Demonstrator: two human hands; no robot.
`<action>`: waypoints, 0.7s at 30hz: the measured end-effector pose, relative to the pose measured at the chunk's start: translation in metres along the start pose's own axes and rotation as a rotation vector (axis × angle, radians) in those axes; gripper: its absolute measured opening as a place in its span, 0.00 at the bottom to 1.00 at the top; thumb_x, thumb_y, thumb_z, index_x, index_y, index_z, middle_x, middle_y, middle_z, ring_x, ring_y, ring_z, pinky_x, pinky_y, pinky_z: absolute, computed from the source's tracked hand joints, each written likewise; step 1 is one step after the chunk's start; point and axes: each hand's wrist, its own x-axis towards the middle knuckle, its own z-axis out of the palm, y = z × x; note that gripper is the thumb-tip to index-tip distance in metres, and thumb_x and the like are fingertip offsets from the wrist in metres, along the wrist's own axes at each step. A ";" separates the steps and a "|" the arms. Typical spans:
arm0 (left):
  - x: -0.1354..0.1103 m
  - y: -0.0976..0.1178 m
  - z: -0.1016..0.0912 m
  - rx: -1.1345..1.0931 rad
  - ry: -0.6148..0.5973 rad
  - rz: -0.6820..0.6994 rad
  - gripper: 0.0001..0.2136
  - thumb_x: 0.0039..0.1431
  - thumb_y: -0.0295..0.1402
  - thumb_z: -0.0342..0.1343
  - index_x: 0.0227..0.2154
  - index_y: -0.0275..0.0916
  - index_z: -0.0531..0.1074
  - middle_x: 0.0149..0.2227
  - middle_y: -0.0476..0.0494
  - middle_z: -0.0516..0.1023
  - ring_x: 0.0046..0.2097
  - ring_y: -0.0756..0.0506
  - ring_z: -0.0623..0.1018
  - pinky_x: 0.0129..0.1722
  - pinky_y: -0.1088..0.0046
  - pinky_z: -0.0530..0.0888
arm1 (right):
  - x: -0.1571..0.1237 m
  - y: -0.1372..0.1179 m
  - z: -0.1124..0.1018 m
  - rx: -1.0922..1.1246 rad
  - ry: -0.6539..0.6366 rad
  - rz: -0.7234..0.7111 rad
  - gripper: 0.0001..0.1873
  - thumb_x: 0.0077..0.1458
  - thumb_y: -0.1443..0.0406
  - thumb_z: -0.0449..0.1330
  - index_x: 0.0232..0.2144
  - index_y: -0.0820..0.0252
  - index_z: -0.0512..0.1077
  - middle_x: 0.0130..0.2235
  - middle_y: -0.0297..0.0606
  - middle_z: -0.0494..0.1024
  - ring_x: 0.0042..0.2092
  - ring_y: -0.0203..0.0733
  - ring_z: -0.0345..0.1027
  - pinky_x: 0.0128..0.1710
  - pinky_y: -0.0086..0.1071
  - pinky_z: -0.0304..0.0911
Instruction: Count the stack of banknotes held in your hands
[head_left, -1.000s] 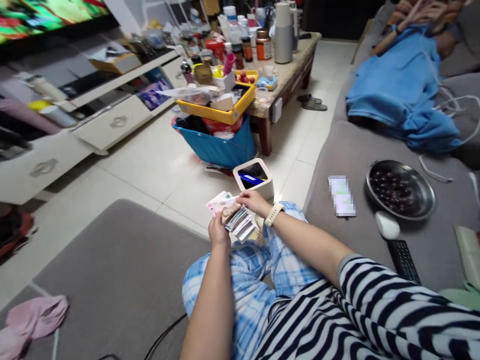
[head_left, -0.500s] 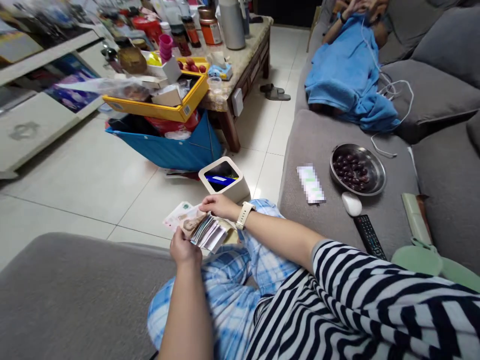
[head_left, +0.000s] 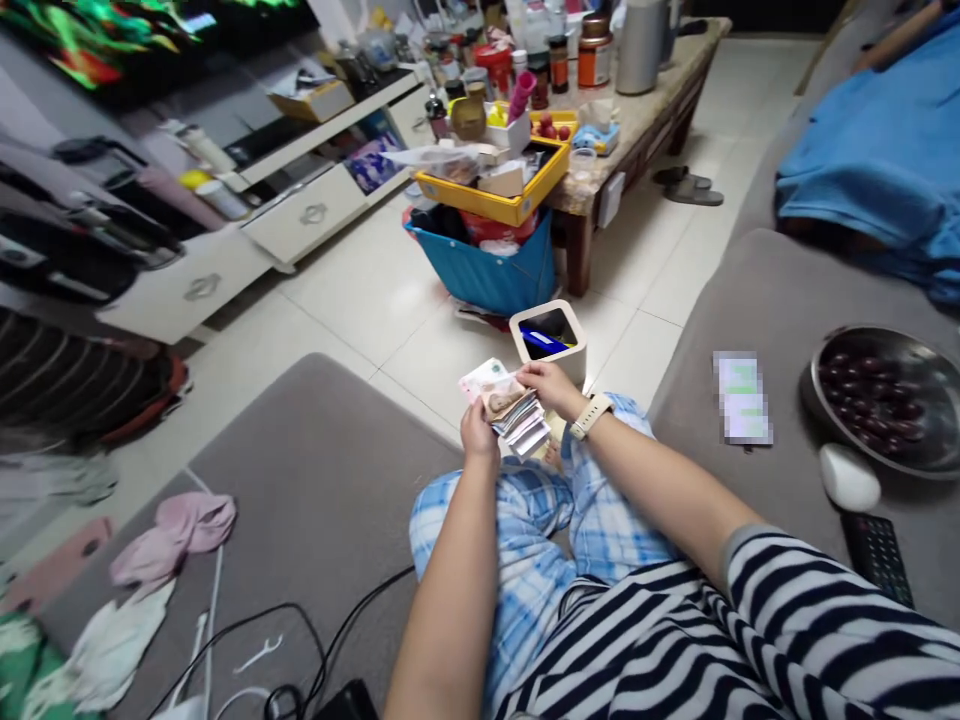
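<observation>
I sit on a grey sofa with my knees in blue checked trousers. My left hand [head_left: 478, 437] grips a thick wad of banknotes [head_left: 510, 408] from below, thumb on top. My right hand [head_left: 551, 385], a pale watch on its wrist, pinches the top notes at the wad's far edge. Both hands hover just above my knees, right in front of a small white bin [head_left: 550, 338] on the floor.
A metal bowl of dark cherries [head_left: 885, 395], a white mouse [head_left: 847, 477] and a remote [head_left: 876, 553] lie on the sofa to my right. A blue bin with a yellow tray [head_left: 491, 230] stands by the cluttered coffee table [head_left: 637, 110]. Cables and cloths lie at left; a person under a blue blanket [head_left: 877, 150] rests at the far right.
My head has turned left, so the TV unit and cloths come into view. My hands keep hold of the banknotes, the right fingers shifting across the top notes.
</observation>
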 end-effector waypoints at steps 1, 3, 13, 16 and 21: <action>-0.001 0.001 0.000 -0.041 -0.021 -0.031 0.14 0.47 0.39 0.59 0.31 0.33 0.76 0.34 0.41 0.80 0.40 0.43 0.78 0.44 0.67 0.72 | -0.001 0.000 0.000 0.002 -0.006 0.008 0.16 0.40 0.54 0.64 0.22 0.60 0.66 0.20 0.28 0.65 0.23 0.32 0.55 0.25 0.29 0.49; -0.005 0.003 0.001 -0.102 -0.042 -0.072 0.13 0.46 0.39 0.59 0.31 0.33 0.76 0.34 0.41 0.80 0.38 0.43 0.78 0.43 0.66 0.72 | -0.002 0.000 -0.001 0.009 -0.037 0.025 0.17 0.43 0.52 0.62 0.24 0.60 0.68 0.20 0.29 0.67 0.23 0.33 0.56 0.25 0.29 0.50; -0.015 0.013 0.005 -0.146 -0.083 -0.110 0.15 0.41 0.34 0.64 0.34 0.31 0.77 0.33 0.41 0.80 0.36 0.44 0.78 0.43 0.66 0.71 | 0.001 0.008 -0.003 -0.040 0.083 -0.057 0.16 0.39 0.55 0.66 0.24 0.59 0.67 0.22 0.30 0.68 0.26 0.35 0.60 0.29 0.30 0.55; -0.018 0.016 0.006 -0.143 -0.107 -0.127 0.17 0.40 0.34 0.66 0.35 0.31 0.77 0.33 0.41 0.80 0.35 0.44 0.78 0.43 0.66 0.71 | 0.002 0.010 -0.004 -0.030 0.057 -0.046 0.15 0.40 0.55 0.65 0.23 0.59 0.68 0.23 0.30 0.68 0.26 0.35 0.59 0.29 0.30 0.55; -0.018 0.017 0.007 -0.146 -0.112 -0.140 0.17 0.42 0.39 0.65 0.34 0.32 0.78 0.33 0.40 0.80 0.37 0.43 0.78 0.42 0.67 0.71 | 0.002 0.011 -0.004 0.012 0.035 -0.022 0.15 0.39 0.56 0.66 0.21 0.60 0.67 0.22 0.29 0.67 0.25 0.34 0.57 0.28 0.30 0.53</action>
